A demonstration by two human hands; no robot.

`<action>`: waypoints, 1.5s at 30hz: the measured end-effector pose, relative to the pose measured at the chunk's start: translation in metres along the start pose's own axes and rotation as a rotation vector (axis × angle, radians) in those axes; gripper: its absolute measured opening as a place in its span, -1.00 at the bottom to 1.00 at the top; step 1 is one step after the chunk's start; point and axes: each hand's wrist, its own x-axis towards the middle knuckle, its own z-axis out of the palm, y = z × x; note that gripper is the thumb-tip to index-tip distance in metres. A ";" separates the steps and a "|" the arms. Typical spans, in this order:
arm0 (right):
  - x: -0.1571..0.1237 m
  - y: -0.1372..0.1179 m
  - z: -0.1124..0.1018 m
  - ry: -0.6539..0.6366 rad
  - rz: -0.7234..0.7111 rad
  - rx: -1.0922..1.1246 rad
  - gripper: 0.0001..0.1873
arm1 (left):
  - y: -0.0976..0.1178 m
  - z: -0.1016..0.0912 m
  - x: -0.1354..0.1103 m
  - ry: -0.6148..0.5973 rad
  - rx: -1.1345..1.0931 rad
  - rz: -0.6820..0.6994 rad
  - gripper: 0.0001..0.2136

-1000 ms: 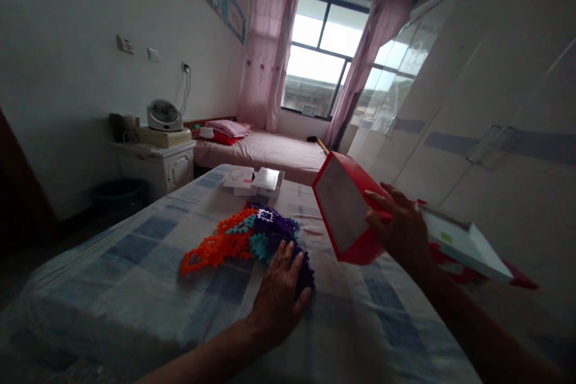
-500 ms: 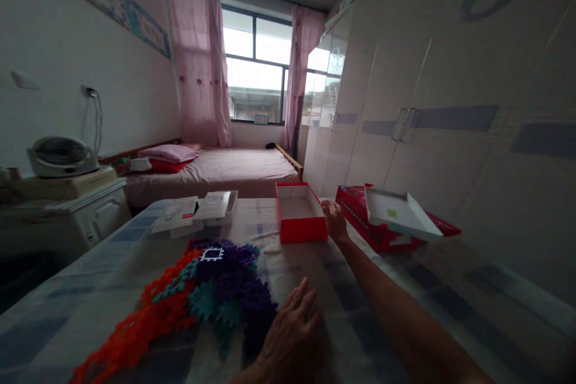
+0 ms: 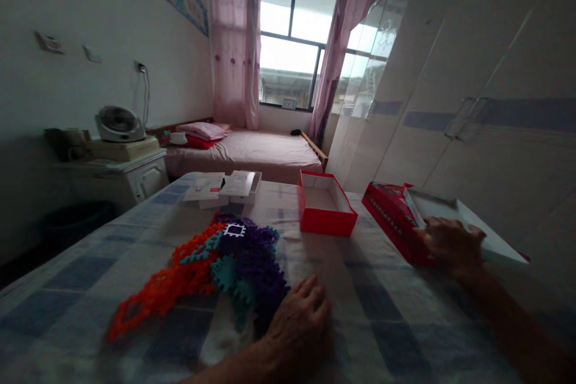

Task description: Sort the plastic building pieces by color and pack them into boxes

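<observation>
We rest our left hand [image 3: 303, 319] loosely extended; our right hand [image 3: 452, 244], grip unclear, seemingly handles the shallow white rectangular tray [image 3: 497, 244], next needing a rim hold.

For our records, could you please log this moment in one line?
left hand: beside purple pieces | right hand: at white tray | red box: open-topped

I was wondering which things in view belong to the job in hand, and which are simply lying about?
Seemingly part of the job:
toothed pieces, beside the left hand
white tray, at the right hand
printed red box, partly under the tray
open red box, nearby

Apparently just lying about:
fan
pink bedding
bin
</observation>
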 end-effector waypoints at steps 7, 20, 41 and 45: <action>0.014 -0.026 -0.057 0.187 -0.140 0.062 -0.37 | 0.003 0.001 -0.001 0.027 0.066 0.014 -0.80; 0.023 -0.269 -0.134 0.257 -0.275 1.106 -0.75 | 0.001 0.008 0.000 0.035 0.077 -0.004 -0.70; 0.025 -0.340 -0.055 -0.014 -0.257 0.902 -0.78 | -0.002 0.021 0.009 0.114 -0.147 0.008 -0.70; 0.026 -0.336 -0.032 -0.080 -0.240 0.826 -0.77 | -0.004 0.020 0.012 0.037 -0.078 0.019 -0.71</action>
